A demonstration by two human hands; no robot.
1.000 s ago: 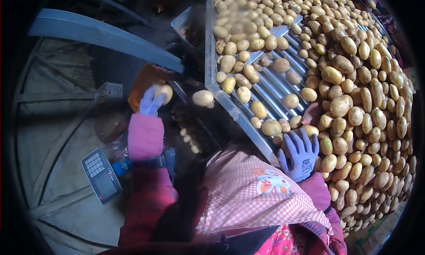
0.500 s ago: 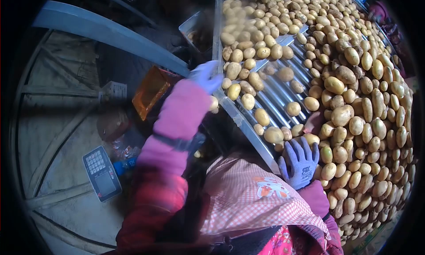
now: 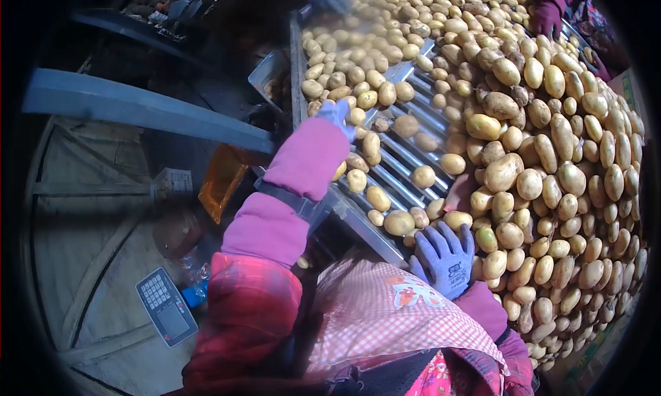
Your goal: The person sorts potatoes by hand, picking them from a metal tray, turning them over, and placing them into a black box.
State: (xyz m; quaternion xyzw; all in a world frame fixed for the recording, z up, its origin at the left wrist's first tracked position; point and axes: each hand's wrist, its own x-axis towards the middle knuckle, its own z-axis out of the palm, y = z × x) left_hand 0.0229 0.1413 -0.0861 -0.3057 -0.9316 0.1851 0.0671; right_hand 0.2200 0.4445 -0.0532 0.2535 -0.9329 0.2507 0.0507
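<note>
My left hand (image 3: 337, 115), in a pale purple glove, reaches over the side rail among small potatoes (image 3: 370, 147). Its visible fingers are apart near a potato (image 3: 357, 116); the sleeve and wrist hide part of the hand, and I see no potato held in it. My right hand (image 3: 447, 264), in a matching glove with a dark print on the back, is open with fingers spread. It rests at the near corner of the metal roller table (image 3: 392, 163), beside a large heap of potatoes (image 3: 506, 172). A potato (image 3: 457, 220) lies just above its fingertips.
A metal rail (image 3: 368, 224) edges the rollers. Left are a blue-grey beam (image 3: 148, 107), an orange crate (image 3: 222, 183) and a keypad scale display (image 3: 166, 306). Another person's gloved hand (image 3: 329, 0) is at the top; another's dark red glove (image 3: 547, 19) is at upper right.
My left hand has moved from outside the rail inward over the potatoes. A loose potato below it is gone from view there. My right hand stays spread at the corner; the whole view has shifted.
</note>
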